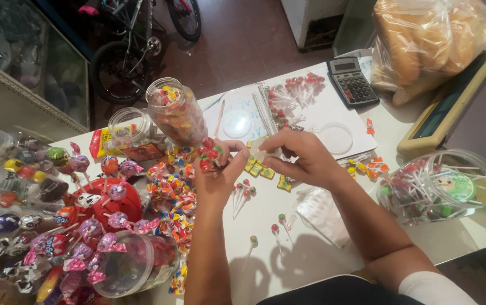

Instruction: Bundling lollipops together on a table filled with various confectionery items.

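White tabletop (310, 237) crowded with sweets, red tile floor and a bicycle (127, 48) behind. Bag of bread rolls (429, 39) top right, jar of lollipops (437, 186) lying at right, notebook (305, 116), calculator (352, 81). Left hand (217, 178) grip closed around a bunch of small red lollipops (210, 153), heads up. Right hand (305, 158) just beside it, fingertips pinching a small pale piece (261, 152) close to the bunch. Loose lollipops (243, 192) lie below the hands.

A bunch of small red lollipops (209, 153) stands clustered, heads up, above the white counter. Just right of it sits a small pale wrapped candy (261, 152), raised too.
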